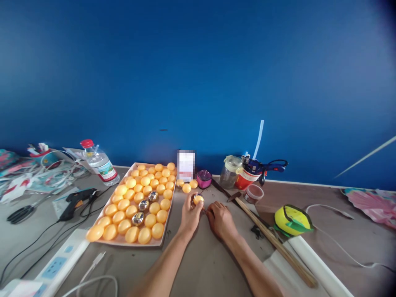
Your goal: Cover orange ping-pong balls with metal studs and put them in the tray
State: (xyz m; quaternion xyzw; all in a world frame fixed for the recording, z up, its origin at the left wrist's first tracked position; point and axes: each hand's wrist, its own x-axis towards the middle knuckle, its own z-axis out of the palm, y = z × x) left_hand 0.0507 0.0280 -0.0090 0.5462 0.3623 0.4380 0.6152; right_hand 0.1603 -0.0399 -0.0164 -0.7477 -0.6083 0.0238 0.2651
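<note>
My left hand (189, 214) is closed around an orange ball (198, 199), which looks like a table tennis ball with a dark, shiny edge on its upper side. Close beside it, my right hand (220, 218) rests low over the table with its fingers curled and pressed together; whatever they may hold is hidden. To the left lies a shallow pink box (165, 231) filled with several orange balls (123, 227). Among them sit three shiny metallic balls (138, 218). Three loose orange balls (186, 188) are just beyond my left hand, next to a small purple container (204, 179).
Right of my hands lie a wooden-handled hammer (275, 241), a clear jar (231, 171), a red tub of tools (247, 177) and a yellow-green item (292, 219). On the left are a water bottle (100, 165), a glue gun (76, 203), scissors (21, 214) and a power strip (58, 264).
</note>
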